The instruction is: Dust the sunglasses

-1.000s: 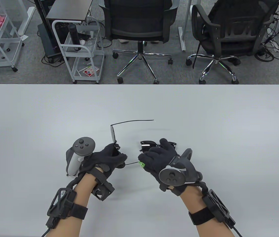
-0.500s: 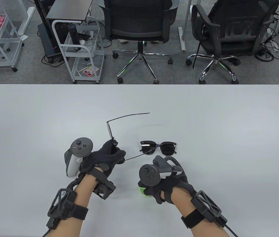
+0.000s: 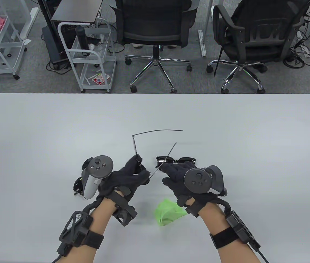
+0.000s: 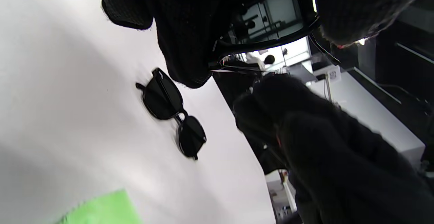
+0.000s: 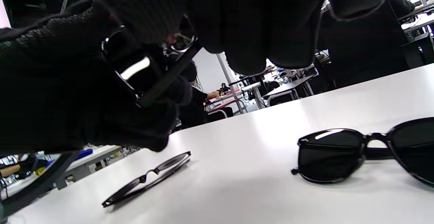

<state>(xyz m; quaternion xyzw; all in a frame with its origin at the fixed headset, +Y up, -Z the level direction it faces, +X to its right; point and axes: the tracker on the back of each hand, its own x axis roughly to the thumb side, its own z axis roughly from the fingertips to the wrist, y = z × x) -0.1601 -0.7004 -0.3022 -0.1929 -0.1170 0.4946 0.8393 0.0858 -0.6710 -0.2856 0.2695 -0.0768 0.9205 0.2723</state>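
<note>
Two of your left hand's (image 3: 129, 178) fingers (image 3: 133, 164) pinch the raised sunglasses (image 3: 137, 153) by the front, arms spread wide apart. Your right hand (image 3: 182, 178) hovers beside them over a second dark pair (image 3: 175, 159) lying on the worktop (image 3: 253, 137); whether its fingers are curled I cannot tell. Near that wrist lies a green cloth (image 3: 168, 212). A third pair (image 3: 78, 185) lies by your left hand.

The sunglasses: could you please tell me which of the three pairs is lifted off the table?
The thin-framed pair, temples unfolded, gripped by the left hand. The other two pairs lie flat on the table.
</note>
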